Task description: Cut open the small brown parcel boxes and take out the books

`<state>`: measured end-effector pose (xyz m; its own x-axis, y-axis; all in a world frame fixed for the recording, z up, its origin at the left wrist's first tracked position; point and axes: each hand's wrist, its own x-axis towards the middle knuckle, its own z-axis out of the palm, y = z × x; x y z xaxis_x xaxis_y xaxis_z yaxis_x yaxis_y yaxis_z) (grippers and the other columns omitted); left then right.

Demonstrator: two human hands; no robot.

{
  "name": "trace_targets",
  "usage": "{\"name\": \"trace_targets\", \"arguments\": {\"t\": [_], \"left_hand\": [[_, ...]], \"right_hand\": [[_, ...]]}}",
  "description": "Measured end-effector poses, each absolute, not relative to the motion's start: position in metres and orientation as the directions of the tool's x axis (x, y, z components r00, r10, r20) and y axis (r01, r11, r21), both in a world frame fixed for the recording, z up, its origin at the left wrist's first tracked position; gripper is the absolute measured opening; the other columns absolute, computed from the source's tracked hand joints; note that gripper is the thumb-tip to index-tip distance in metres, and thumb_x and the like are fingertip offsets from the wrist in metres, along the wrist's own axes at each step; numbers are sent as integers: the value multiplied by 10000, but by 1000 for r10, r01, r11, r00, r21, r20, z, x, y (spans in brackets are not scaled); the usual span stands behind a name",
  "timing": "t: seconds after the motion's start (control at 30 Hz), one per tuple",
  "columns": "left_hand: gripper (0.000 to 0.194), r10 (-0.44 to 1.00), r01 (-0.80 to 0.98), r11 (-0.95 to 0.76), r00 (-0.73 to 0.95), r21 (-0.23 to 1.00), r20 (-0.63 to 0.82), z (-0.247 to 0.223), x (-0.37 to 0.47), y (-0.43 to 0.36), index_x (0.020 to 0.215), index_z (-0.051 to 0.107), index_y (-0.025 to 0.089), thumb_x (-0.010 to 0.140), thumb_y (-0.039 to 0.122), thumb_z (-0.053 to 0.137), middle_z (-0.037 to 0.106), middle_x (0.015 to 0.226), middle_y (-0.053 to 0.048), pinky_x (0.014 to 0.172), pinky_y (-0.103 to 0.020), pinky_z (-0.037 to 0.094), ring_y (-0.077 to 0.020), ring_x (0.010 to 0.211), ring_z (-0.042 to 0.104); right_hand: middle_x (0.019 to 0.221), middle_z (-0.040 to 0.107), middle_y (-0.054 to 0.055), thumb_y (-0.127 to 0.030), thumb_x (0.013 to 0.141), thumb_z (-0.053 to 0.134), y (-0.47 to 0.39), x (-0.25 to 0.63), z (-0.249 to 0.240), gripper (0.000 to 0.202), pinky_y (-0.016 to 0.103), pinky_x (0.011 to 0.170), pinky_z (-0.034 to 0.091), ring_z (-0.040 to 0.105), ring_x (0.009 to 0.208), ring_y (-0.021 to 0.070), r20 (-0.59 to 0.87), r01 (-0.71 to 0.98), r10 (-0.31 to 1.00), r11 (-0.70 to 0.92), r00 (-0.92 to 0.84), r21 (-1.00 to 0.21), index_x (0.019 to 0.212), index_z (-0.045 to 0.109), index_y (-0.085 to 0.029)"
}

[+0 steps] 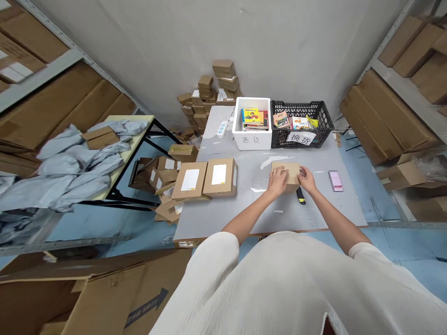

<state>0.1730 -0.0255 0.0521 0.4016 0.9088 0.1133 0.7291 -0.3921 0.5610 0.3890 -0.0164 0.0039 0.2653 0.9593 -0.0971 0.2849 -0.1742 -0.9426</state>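
A small brown cardboard box (292,173) lies on the grey table (216,218), between my two hands. My left hand (278,180) rests on its left part, the fingers spread over the top. At the box's right edge is my right hand (307,178), its thumb and fingers closed on the edge. Partly under the box's near right corner lies a black and yellow cutter (301,196). Two larger cartons with white labels, one (190,180) beside the other (220,177), stand to the left.
Behind the box stand a white bin (252,139) and a black crate (303,138) holding books. A phone (335,181) lies at the right. Grey parcels (70,163) cover a side table. A big open carton (139,293) is near left; stacked boxes (206,95) stand by the wall.
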Motion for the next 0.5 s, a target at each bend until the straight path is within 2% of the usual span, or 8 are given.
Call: {"name": "trace_targets", "arguments": {"t": [0.1,0.2,0.27,0.4,0.5], "left_hand": [[456,887,737,-432,452,520,95,61,188,-28,1513,600,276,1062,268,537,606,1537,-127,1201,-488,436,-320,1421,540],[466,938,808,-325,343,491,57,69,193,-28,1498,592,268,1066,445,602,611,1527,-145,1186,-516,431,-354,1427,532],[506,964,844,-246,264,476,31,73,189,-26,1476,596,269,1035,509,657,606,1528,-156,1171,-527,433,-375,1421,527],[473,984,862,-167,177,479,23,73,166,-20,1448,608,279,1022,475,665,612,1507,-151,1160,-519,441,-380,1398,537],[463,994,835,-105,98,540,41,66,140,-14,1462,605,263,1021,401,644,605,1515,-156,1158,-510,456,-382,1394,540]], "right_hand": [[1324,749,130,-441,870,642,-13,380,0,597,529,1127,585,718,1226,286,-107,159,958,-153,266,-975,1434,627,-246],[1270,757,100,-439,878,625,-6,369,-2,509,508,1073,618,736,1209,272,-109,9,971,-113,212,-994,1359,647,-271],[1265,759,92,-425,856,648,-2,364,-4,468,487,1057,624,744,1198,265,-117,-25,976,-114,183,-993,1297,669,-270],[1246,777,81,-409,814,660,-3,357,-13,381,468,1040,615,736,1147,257,-192,137,965,-218,179,-966,1155,701,-244],[1194,792,76,-370,798,655,-10,354,-22,301,429,1036,595,727,1121,250,-289,282,932,-343,217,-896,1066,695,-240]]}}
